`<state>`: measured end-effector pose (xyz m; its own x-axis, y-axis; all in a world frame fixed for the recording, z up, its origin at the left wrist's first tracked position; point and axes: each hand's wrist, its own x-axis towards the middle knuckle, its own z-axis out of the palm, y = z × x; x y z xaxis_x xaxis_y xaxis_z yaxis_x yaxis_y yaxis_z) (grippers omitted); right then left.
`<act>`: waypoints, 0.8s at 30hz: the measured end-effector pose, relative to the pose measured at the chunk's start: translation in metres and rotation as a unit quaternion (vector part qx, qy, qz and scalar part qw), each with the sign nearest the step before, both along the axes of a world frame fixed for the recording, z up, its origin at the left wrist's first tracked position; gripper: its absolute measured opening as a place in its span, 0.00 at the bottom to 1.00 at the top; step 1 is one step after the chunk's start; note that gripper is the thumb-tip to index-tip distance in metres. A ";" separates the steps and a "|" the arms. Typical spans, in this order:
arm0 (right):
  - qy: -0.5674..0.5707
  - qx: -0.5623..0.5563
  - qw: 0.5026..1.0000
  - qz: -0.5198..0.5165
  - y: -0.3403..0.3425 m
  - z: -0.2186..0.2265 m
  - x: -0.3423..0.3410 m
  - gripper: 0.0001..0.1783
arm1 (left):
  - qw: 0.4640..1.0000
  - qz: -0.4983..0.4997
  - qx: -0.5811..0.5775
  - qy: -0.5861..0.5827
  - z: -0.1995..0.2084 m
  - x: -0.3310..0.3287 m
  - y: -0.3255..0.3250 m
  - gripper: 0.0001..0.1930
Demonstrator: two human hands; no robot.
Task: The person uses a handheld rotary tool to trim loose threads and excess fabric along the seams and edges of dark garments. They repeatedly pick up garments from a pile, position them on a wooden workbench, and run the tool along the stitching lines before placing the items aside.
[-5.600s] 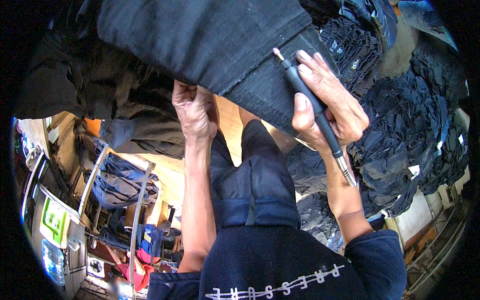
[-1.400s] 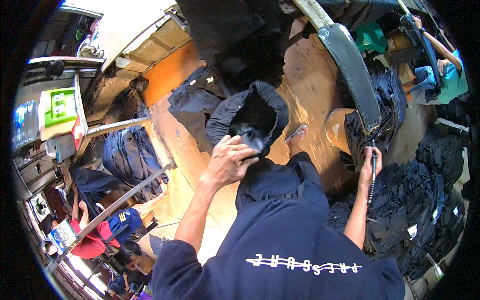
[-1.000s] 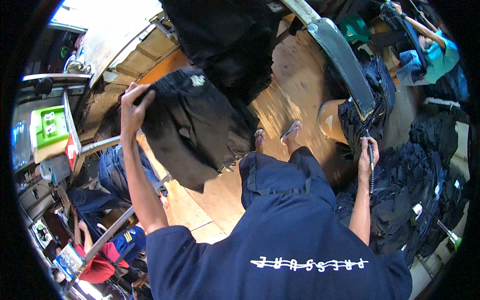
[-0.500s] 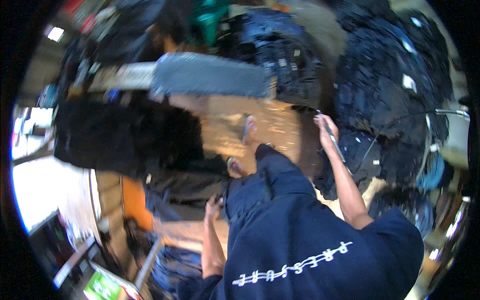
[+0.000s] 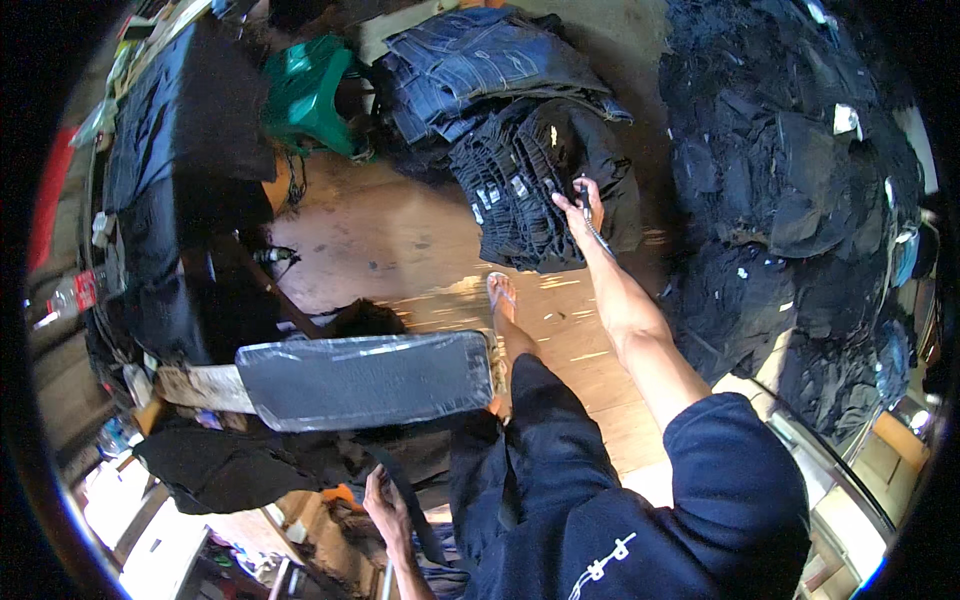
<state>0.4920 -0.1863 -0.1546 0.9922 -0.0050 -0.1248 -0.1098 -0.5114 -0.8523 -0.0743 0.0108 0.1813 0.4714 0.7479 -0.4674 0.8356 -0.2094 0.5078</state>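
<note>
In my right hand (image 5: 585, 208) is a slim dark pen-like tool (image 5: 586, 196) with a silvery spring-like sleeve trailing along my wrist; my fingers are closed around it. That hand is over a stack of black garments with gathered waistbands (image 5: 515, 185), and whether it touches them I cannot tell. My left hand (image 5: 388, 508) is low at my left side, beside a dark strap (image 5: 405, 490) and a black cloth (image 5: 270, 465). Its fingers are partly hidden, so a grip does not show. Between the black cloth and my feet runs a padded bench (image 5: 365, 380) wrapped in clear plastic.
Blue jeans (image 5: 490, 65) are piled behind the black stack, next to a green plastic stool (image 5: 312, 90). A big heap of dark garments (image 5: 800, 190) rises on the right. Dark cloth (image 5: 190, 200) covers a surface at left. Wooden floor (image 5: 400, 235) lies between them.
My view has swung right and my body has stepped forward past the bench. My right hand, still with the tool, has come over the black garment stack. The left hand is lower in view.
</note>
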 end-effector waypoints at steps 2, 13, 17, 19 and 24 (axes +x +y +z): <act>0.068 0.034 0.995 -0.057 -0.009 -0.003 0.003 0.33 | 0.997 -0.053 0.050 -0.025 0.026 0.064 0.013 0.13; -0.211 -0.067 0.975 -0.010 -0.030 0.231 -0.075 0.19 | 0.866 -0.373 0.057 -0.328 -0.041 0.431 0.043 0.43; -0.243 -0.077 0.967 -0.020 -0.011 0.301 -0.179 0.17 | 0.844 -0.534 0.053 -0.005 -0.104 0.455 0.003 0.47; -0.204 -0.130 0.970 -0.005 -0.002 0.328 -0.232 0.14 | 0.839 -0.542 0.041 -0.025 -0.110 0.442 -0.003 0.36; -0.162 -0.108 0.979 0.059 0.052 0.384 -0.355 0.14 | 0.805 -0.558 0.074 -0.186 -0.078 0.338 0.084 0.29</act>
<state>0.1366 -0.1345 0.2294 0.9746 0.1210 0.1884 0.2199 -0.6760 -0.7033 0.2638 0.0945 0.1030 0.9753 -0.2050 -0.0828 -0.1203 -0.8063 0.5792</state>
